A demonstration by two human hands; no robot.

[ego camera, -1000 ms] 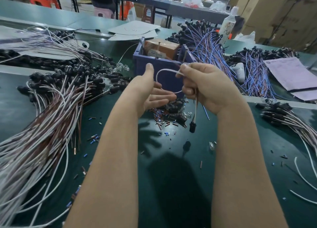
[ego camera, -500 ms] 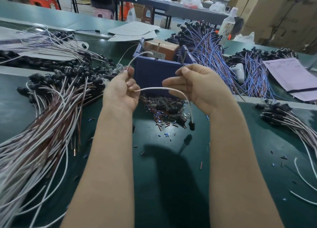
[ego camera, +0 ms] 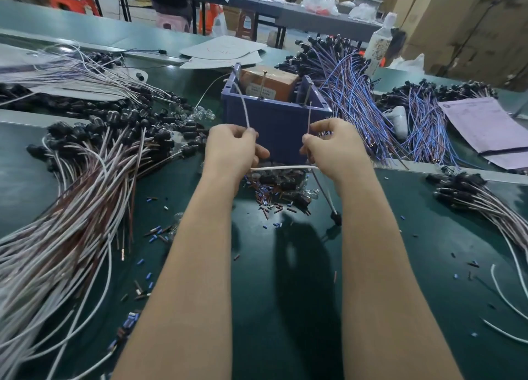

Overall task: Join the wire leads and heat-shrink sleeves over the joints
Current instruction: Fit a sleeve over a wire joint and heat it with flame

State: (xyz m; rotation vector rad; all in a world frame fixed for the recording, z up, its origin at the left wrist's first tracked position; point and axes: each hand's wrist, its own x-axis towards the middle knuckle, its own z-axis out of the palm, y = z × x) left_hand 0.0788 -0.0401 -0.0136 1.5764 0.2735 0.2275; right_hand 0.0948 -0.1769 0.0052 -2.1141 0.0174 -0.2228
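Ok, both hands are up in front of the blue bin (ego camera: 274, 122), above the green table (ego camera: 285, 308). Left hand (ego camera: 233, 148): fingers curled, pinching the white wire (ego camera: 285, 167), whose free end sticks up past the bin's left corner. Same wire runs level across to the right hand (ego camera: 334, 148). Right hand: fingers curled, pinching a thin brown lead (ego camera: 309, 119) that stands upright in front of the bin wall. Below the right hand the wires slant down to a black end piece (ego camera: 336, 218) close to the table; can't tell if it touches. Loose pile of short sleeve pieces (ego camera: 271, 191) lies under the hands, against the bin. White-and-brown bundle (ego camera: 71, 208) fans out at left. Blue-and-brown bundle (ego camera: 351, 93) sits right of the bin, paper sheet (ego camera: 485, 125) at far right. Can't tell whether the leads are joined inside the right hand.
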